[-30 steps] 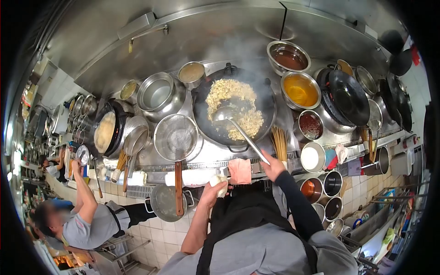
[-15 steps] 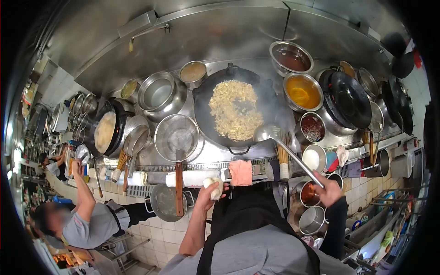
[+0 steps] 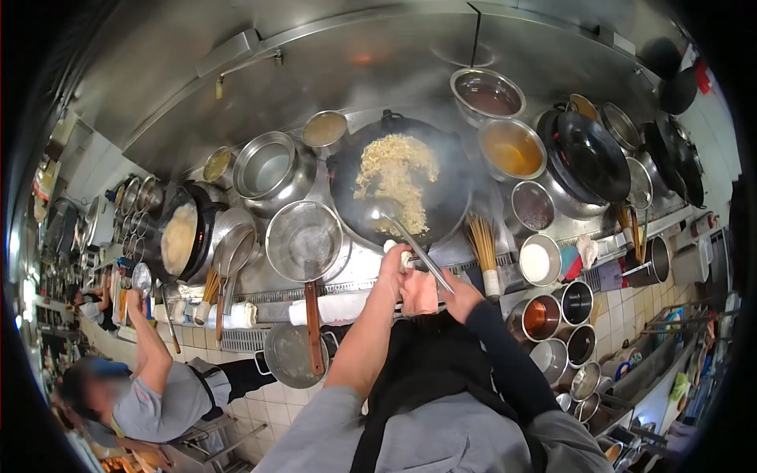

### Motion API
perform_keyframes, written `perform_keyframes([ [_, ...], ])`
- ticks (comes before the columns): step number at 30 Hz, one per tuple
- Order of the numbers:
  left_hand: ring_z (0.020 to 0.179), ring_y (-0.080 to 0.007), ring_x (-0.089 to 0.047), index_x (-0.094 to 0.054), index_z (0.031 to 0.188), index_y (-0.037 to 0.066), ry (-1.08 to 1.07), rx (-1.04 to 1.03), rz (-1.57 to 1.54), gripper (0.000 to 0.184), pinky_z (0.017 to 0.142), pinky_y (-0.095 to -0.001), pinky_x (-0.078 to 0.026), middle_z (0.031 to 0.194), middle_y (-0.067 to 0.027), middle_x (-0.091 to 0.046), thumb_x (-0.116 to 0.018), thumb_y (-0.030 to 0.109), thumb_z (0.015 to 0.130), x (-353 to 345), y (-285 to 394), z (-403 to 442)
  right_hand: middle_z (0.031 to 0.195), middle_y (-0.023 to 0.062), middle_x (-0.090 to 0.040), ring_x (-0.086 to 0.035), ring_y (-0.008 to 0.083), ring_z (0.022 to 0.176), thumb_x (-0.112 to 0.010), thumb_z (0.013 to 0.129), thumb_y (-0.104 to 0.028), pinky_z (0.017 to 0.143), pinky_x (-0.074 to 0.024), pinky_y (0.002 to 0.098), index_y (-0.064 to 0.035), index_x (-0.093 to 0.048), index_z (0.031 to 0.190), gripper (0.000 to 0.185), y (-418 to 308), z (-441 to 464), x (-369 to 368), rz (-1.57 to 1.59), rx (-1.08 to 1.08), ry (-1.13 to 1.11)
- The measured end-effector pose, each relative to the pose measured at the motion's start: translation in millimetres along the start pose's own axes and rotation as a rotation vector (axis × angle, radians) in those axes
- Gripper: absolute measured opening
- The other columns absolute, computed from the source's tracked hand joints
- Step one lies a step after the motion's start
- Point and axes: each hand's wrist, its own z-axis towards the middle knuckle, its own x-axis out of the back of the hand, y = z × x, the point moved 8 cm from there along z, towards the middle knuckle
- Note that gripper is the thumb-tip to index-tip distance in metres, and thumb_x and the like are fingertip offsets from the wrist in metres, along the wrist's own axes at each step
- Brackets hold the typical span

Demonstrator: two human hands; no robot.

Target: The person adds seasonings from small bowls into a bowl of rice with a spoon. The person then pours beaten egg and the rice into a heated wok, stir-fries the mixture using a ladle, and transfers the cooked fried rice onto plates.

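Note:
A large black wok (image 3: 453, 185) sits on the stove, with steaming, golden fried rice (image 3: 398, 162) spread across its bottom. My right hand (image 3: 461, 296) is wrapped round the handle of a long steel ladle (image 3: 418, 254). The ladle's bowl rests in the near part of the rice. My left hand (image 3: 392, 268) is closed on a folded white cloth (image 3: 391, 246) at the wok's near rim. The wok's near handle is hidden there, so I cannot tell whether the fingers grip it. A pink cloth (image 3: 419, 293) hangs on the stove's front rail, just beside my hands.
A wood-handled strainer (image 3: 304, 240) lies left of the wok. Bowls of red-brown liquid (image 3: 489, 98) and amber oil (image 3: 512, 150) stand to the right, near a bamboo brush (image 3: 482, 244). A pot of white contents (image 3: 540, 260) stands nearer. Another person (image 3: 169, 386) works at the left.
My left hand has moved forward with the cloth to the wok's near rim. My right hand has swung left, bringing the ladle's bowl from the wok's right edge into the rice.

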Motion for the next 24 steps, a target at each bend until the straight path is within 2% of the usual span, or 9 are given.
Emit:
perform_keyframes([
  [2, 0.065, -0.0193, -0.063, -0.064, 0.098, 0.011, 0.082, 0.026, -0.028, 0.012, 0.047, -0.0279, -0.046, 0.085, -0.0048, -0.066, -0.070, 0.017, 0.090, -11.5, 3.0, -20.2, 0.132, 0.0358, -0.063, -0.063, 0.0487, 0.120, -0.062, 0.099, -0.017, 0.103, -0.0511, 0.0463, 0.0037, -0.043, 0.155, 0.063, -29.6, -45.6, 30.7, -0.172, -0.202, -0.195],
  [5, 0.066, -0.0179, -0.064, -0.062, 0.097, 0.008, 0.078, -0.161, -0.216, 0.008, 0.049, -0.0270, -0.047, 0.084, -0.0068, -0.065, -0.065, 0.014, 0.093, -34.2, -24.8, -79.2, 0.111, 0.0344, -0.069, -0.067, 0.0504, 0.103, -0.063, 0.097, -0.015, 0.090, -0.0541, 0.0521, 0.0016, -0.048, 0.151, 0.058, -8.9, -27.1, 51.3, -0.111, -0.157, 0.040],
  [8, 0.064, -0.0186, -0.064, -0.057, 0.110, 0.013, -0.114, -0.006, -0.172, 0.014, 0.044, -0.0306, -0.047, 0.086, -0.0067, -0.065, -0.063, 0.019, 0.099, -35.4, -86.4, -191.5, 0.104, 0.0344, -0.069, -0.067, 0.0511, 0.099, -0.064, 0.098, -0.017, 0.087, -0.0544, 0.0523, 0.0020, -0.048, 0.151, 0.058, -30.6, -19.4, 66.7, -0.116, -0.102, 0.082],
  [11, 0.064, -0.0231, -0.064, -0.057, 0.107, 0.008, 0.024, 0.148, -0.150, 0.012, 0.042, -0.0295, -0.044, 0.085, -0.0102, -0.063, -0.060, 0.013, 0.097, -22.7, -83.4, -248.9, 0.102, 0.0326, -0.069, -0.069, 0.0490, 0.097, -0.064, 0.101, -0.020, 0.086, -0.0551, 0.0488, 0.0017, -0.047, 0.152, 0.058, -53.2, -59.8, 93.0, -0.079, -0.031, 0.000],
  [15, 0.068, -0.0223, -0.065, -0.059, 0.095, 0.006, -0.125, 0.007, -0.285, 0.005, 0.049, -0.0301, -0.049, 0.085, -0.0096, -0.065, -0.060, 0.011, 0.095, -12.1, 9.1, -133.4, 0.110, 0.0301, -0.071, -0.070, 0.0442, 0.105, -0.066, 0.101, -0.023, 0.093, -0.0539, 0.0434, 0.0020, -0.053, 0.148, 0.054, -65.8, -103.3, 126.9, 0.083, -0.190, -0.216],
  [18, 0.073, -0.0210, -0.069, -0.060, 0.095, 0.008, -0.093, -0.040, -0.131, 0.005, 0.059, -0.0313, -0.058, 0.086, -0.0074, -0.068, -0.060, 0.013, 0.097, 24.0, -55.1, -27.8, 0.113, 0.0321, -0.070, -0.068, 0.0476, 0.108, -0.066, 0.099, -0.025, 0.093, -0.0538, 0.0490, 0.0033, -0.059, 0.140, 0.050, -25.8, -43.1, 101.6, -0.095, -0.131, -0.021],
  [20, 0.055, -0.0137, -0.061, -0.063, 0.102, 0.008, 0.048, -0.009, -0.199, 0.009, 0.042, -0.0252, -0.046, 0.080, -0.0041, -0.068, -0.063, 0.015, 0.097, -26.2, -53.9, -150.8, 0.106, 0.0325, -0.070, -0.068, 0.0491, 0.103, -0.068, 0.097, -0.023, 0.090, -0.0540, 0.0505, 0.0031, -0.057, 0.141, 0.053, -18.9, -19.7, 90.4, -0.121, -0.116, 0.114],
  [22, 0.046, -0.0174, -0.057, -0.059, 0.114, 0.007, -0.122, 0.116, -0.004, 0.024, 0.034, -0.0276, -0.039, 0.064, -0.0035, -0.057, -0.062, 0.005, 0.091, 1.1, -96.5, -179.8, 0.103, 0.0329, -0.070, -0.068, 0.0499, 0.101, -0.069, 0.096, -0.022, 0.089, -0.0537, 0.0511, 0.0025, -0.055, 0.144, 0.056, -45.0, -30.0, 92.5, -0.095, -0.076, 0.131],
  [24, 0.049, -0.0194, -0.058, -0.053, 0.114, 0.008, 0.010, 0.270, -0.009, 0.023, 0.035, -0.0278, -0.041, 0.076, -0.0096, -0.062, -0.060, 0.004, 0.093, 22.3, -114.0, -205.9, 0.096, 0.0322, -0.069, -0.070, 0.0479, 0.094, -0.069, 0.094, -0.017, 0.086, -0.0546, 0.0485, 0.0012, -0.050, 0.150, 0.061, -83.9, -54.3, 111.0, -0.053, -0.128, -0.004],
])
